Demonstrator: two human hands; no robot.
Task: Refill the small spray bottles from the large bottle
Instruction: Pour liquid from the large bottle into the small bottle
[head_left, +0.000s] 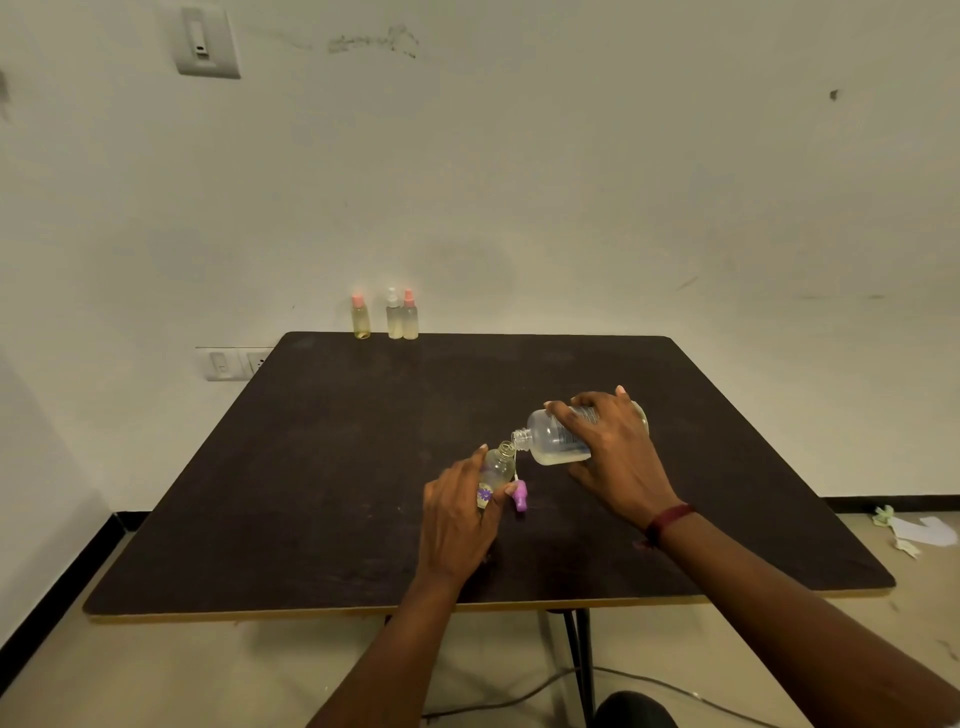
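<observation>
My right hand (613, 457) grips the large clear bottle (553, 439), tipped on its side with its open neck pointing left over the mouth of a small bottle. Pale liquid lies along the large bottle's lower side. My left hand (457, 514) holds the small clear bottle (497, 467), uncapped and leaning slightly, with a purple flower label. Its purple spray cap (519, 495) lies on the dark table (311, 493) just right of it. Three small spray bottles (387, 317) stand at the table's far edge, two with pink caps, one with a white cap.
The table stands against a white wall with sockets (234, 362) at the left. Scraps of paper (919, 530) lie on the floor at the right. A cable (519, 693) runs on the floor under the table's front edge.
</observation>
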